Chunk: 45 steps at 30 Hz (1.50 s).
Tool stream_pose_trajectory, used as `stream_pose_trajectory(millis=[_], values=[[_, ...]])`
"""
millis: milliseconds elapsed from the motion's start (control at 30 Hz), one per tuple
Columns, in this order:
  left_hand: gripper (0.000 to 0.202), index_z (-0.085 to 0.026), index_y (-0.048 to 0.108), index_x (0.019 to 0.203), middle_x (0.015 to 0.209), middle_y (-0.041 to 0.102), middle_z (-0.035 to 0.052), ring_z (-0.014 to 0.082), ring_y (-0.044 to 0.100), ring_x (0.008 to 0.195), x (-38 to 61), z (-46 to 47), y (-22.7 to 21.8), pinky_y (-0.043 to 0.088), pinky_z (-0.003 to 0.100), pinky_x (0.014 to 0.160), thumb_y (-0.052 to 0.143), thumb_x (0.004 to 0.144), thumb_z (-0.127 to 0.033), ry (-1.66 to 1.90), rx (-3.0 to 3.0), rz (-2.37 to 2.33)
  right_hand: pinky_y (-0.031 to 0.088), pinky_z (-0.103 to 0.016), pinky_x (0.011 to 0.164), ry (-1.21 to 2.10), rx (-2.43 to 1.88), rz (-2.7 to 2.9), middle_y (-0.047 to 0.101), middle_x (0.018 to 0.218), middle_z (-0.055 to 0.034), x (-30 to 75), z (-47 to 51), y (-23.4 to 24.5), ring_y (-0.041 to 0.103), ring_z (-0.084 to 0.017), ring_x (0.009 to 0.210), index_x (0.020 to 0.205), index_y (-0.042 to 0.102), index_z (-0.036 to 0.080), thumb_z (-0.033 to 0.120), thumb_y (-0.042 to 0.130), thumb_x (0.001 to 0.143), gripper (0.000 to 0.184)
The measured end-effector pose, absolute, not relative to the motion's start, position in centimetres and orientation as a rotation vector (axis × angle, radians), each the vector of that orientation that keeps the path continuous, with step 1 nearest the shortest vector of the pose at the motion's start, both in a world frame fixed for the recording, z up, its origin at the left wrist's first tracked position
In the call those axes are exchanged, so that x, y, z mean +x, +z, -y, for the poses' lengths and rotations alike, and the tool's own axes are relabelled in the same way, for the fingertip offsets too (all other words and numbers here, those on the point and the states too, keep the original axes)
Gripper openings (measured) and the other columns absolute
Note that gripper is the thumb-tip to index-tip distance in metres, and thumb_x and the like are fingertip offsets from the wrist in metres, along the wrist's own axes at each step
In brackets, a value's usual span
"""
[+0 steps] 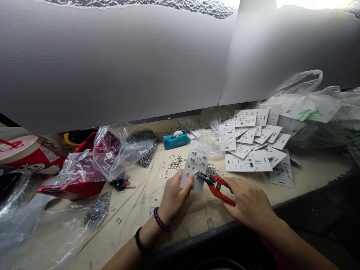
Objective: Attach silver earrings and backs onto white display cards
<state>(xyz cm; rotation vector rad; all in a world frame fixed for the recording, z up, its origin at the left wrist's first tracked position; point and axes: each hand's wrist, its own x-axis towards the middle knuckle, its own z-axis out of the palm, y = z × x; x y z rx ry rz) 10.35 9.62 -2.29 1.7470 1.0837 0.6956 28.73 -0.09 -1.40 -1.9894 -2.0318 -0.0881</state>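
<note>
My left hand [177,193] grips the lower left edge of a white earring card [198,153], its thumb across the front. Small metal pieces sit in rows on this card, which is tilted up off the table. My right hand [247,200] is wrapped round red-handled pliers [221,193]. Their dark jaws meet the card's right side near my left thumb; whether they pinch a piece is too small to tell. Behind the card and the plier jaws lies a small heap of metal bits [212,170]. More loose metal bits [174,163] are scattered to the left of the card.
A pile of similar cards [249,161] spreads at the right, before a clear plastic bag [312,112]. A blue tape dispenser [176,140] stands at the back. Leftward are a red dustpan-like tray [70,190], plastic bags [109,153] and a red-and-white cup [30,153]. White board [126,67] walls the rear.
</note>
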Motion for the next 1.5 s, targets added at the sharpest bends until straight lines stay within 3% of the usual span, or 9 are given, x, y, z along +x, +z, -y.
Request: stream_pose_trajectory(millis=[133, 333, 467, 1067, 1300, 1500], values=[[0.029, -0.018, 0.046, 0.071, 0.055, 0.049, -0.0030, 0.0110, 0.047, 0.046, 10.3, -9.6, -2.2, 0.036, 0.022, 0.046, 0.042, 0.083, -0.044, 0.699, 1.761, -1.088, 0.039, -0.030, 0.060, 0.025, -2.032, 2.023, 0.063, 0.084, -0.0052, 28.4, 0.0, -1.0, 0.058, -0.022, 0.072, 0.098, 0.053, 0.018, 0.025, 0.056, 0.065, 0.035], [0.029, -0.018, 0.045, 0.070, 0.059, 0.051, -0.0007, 0.0124, 0.048, 0.050, 10.4, -9.6, -2.3, 0.036, 0.023, 0.049, 0.040, 0.083, -0.043, 0.681, 1.874, -1.127, 0.028, -0.025, 0.050, 0.494, -2.173, 1.970, 0.059, 0.066, 0.0009, 28.3, -0.3, 0.2, 0.051, -0.016, 0.055, 0.084, 0.046, 0.021, 0.027, 0.051, 0.071, 0.016], [0.028, -0.018, 0.043, 0.068, 0.057, 0.048, -0.0010, 0.0127, 0.046, 0.050, 10.3, -9.6, -2.5, 0.034, 0.024, 0.050, 0.038, 0.084, -0.042, 0.674, 1.984, -1.159, 0.025, -0.024, 0.050, 0.665, -2.146, 1.954, 0.056, 0.061, 0.0029, 28.5, -0.5, 0.5, 0.048, -0.015, 0.054, 0.081, 0.041, 0.021, 0.030, 0.051, 0.073, 0.016], [0.025, -0.020, 0.037, 0.066, 0.055, 0.045, -0.0022, 0.0122, 0.043, 0.048, 10.4, -9.7, -2.6, 0.031, 0.023, 0.048, 0.038, 0.083, -0.039, 0.665, 2.112, -1.180, 0.021, -0.024, 0.049, 0.767, -2.135, 1.903, 0.048, 0.056, 0.0049, 29.0, -0.6, -0.1, 0.041, -0.013, 0.051, 0.072, 0.033, 0.022, 0.024, 0.051, 0.068, 0.019], [0.026, -0.019, 0.042, 0.068, 0.055, 0.048, -0.0018, 0.0126, 0.047, 0.048, 10.3, -9.6, -2.2, 0.034, 0.023, 0.048, 0.038, 0.084, -0.039, 0.679, 2.026, -1.145, 0.028, -0.024, 0.051, 0.930, -2.036, 1.807, 0.049, 0.057, 0.0041, 28.8, -0.8, 0.7, 0.045, -0.014, 0.053, 0.072, 0.035, 0.021, 0.027, 0.052, 0.072, 0.018], [0.028, -0.018, 0.045, 0.069, 0.057, 0.050, -0.0011, 0.0122, 0.048, 0.049, 10.2, -9.7, -2.1, 0.036, 0.023, 0.047, 0.039, 0.084, -0.040, 0.732, 1.923, -1.096, 0.034, -0.026, 0.047, 0.642, -1.910, 1.507, 0.047, 0.059, 0.0022, 31.4, 1.2, 1.9, 0.044, -0.013, 0.050, 0.081, 0.045, 0.021, 0.036, 0.051, 0.078, 0.016]])
